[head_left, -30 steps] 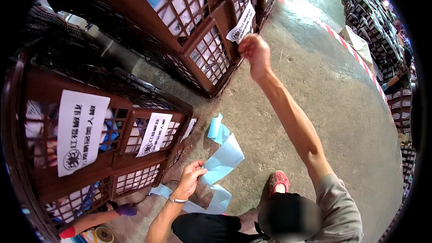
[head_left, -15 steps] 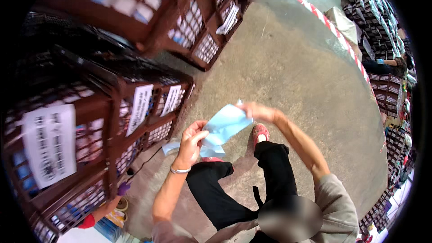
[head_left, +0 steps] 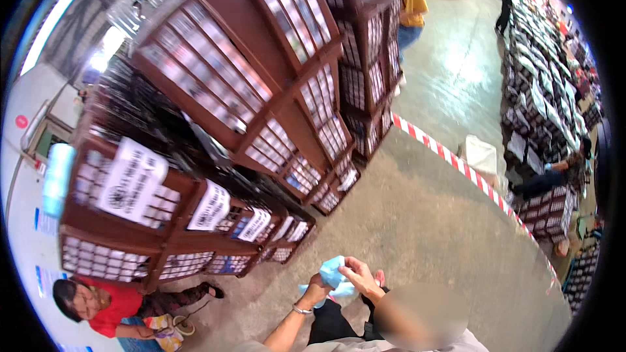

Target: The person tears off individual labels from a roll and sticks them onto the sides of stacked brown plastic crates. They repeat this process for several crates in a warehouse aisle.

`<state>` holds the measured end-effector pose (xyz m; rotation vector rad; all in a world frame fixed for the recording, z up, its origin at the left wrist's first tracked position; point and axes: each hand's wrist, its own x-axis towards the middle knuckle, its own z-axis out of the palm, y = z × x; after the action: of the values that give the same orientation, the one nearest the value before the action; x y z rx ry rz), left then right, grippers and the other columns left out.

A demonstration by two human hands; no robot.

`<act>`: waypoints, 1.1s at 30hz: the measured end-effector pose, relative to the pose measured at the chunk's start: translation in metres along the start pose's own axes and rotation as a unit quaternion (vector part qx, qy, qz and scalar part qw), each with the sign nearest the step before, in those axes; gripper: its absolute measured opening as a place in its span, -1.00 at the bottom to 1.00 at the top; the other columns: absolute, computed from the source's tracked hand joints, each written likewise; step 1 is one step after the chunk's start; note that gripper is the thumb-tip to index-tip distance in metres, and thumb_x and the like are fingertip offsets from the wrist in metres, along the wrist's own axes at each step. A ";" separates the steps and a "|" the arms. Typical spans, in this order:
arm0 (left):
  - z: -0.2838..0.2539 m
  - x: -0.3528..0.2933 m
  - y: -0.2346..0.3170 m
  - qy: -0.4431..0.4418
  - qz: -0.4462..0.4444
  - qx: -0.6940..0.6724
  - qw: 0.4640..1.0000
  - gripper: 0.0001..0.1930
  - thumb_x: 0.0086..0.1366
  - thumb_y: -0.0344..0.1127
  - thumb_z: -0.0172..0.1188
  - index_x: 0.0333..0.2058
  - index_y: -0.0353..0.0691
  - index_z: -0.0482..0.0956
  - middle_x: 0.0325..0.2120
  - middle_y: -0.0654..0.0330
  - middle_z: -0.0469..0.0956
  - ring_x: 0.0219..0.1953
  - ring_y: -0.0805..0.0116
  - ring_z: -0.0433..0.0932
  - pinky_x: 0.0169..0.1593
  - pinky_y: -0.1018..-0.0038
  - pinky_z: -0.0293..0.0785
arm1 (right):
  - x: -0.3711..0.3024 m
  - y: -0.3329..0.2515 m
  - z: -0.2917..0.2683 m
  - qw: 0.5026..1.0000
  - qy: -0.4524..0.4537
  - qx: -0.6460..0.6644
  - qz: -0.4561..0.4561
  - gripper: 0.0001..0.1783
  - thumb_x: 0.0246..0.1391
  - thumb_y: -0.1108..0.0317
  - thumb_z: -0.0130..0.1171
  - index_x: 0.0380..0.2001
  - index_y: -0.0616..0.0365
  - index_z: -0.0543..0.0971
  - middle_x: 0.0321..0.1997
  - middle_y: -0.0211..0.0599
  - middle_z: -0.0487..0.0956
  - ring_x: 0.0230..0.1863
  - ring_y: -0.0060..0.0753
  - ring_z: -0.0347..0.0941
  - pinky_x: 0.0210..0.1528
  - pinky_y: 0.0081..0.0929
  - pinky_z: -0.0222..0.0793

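Note:
A thin, light blue crumpled sheet (head_left: 332, 272) is pinched between my two hands, low in the middle of the view. My left hand (head_left: 315, 292), with a band at its wrist, closes on its lower left side. On its right side, my right hand (head_left: 362, 276) grips with bent fingers. More light blue material (head_left: 344, 289) shows just below, between my hands; whether it is part of the same sheet I cannot tell. Both hands are above my dark trousers, close together.
Tall stacks of brown plastic crates (head_left: 218, 58) with paper labels stand left and ahead. A red-and-white tape (head_left: 450, 160) crosses the concrete floor ahead. A person in red (head_left: 111, 306) is at lower left; another in yellow (head_left: 413, 1) is beyond the crates. Stacked rows (head_left: 538, 104) line the right.
My view has tilted up, showing more crates and both people. The light blue sheet was spread out between my hands; now it is bunched smaller and my hands are closer together.

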<state>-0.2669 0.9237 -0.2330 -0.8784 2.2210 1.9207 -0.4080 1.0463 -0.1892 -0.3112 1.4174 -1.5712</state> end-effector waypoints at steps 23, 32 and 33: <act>-0.008 -0.036 -0.132 0.166 -0.487 0.072 0.855 0.34 -0.38 0.33 0.35 0.25 -0.26 -0.23 0.25 -0.09 -0.11 0.28 0.00 -0.08 0.28 0.24 -0.06 | 0.043 -0.174 -0.097 0.986 -0.070 -0.146 0.048 -0.85 -0.03 0.45 0.04 -0.35 0.26 0.49 -0.43 -0.37 0.54 -0.40 -0.57 0.43 -0.35 -0.62 0.33; -0.055 -0.044 0.198 0.416 0.116 -0.129 0.893 -0.66 0.16 -0.34 0.20 -0.09 -0.30 0.45 -0.25 0.18 0.56 -0.19 0.44 0.53 -0.10 0.49 0.45 | 0.014 -0.485 0.128 0.627 -0.383 -0.337 -0.588 -0.69 -0.26 0.66 0.02 -0.33 0.21 0.50 -0.33 -0.21 0.51 -0.33 -0.27 0.42 -0.26 -0.38 0.33; -0.057 -0.049 0.224 0.421 0.137 -0.110 0.890 -0.69 0.18 -0.38 0.18 -0.10 -0.33 0.45 -0.24 0.18 0.55 -0.17 0.44 0.52 -0.06 0.49 0.43 | 0.014 -0.503 0.163 0.550 -0.373 -0.344 -0.664 -0.68 -0.25 0.66 0.00 -0.30 0.20 0.48 -0.34 -0.19 0.49 -0.34 -0.17 0.39 -0.25 -0.36 0.31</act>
<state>-0.3123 0.9007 -0.0023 -1.8110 2.6961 2.2301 -0.5337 0.8647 0.2911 -2.6902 0.8658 -1.3282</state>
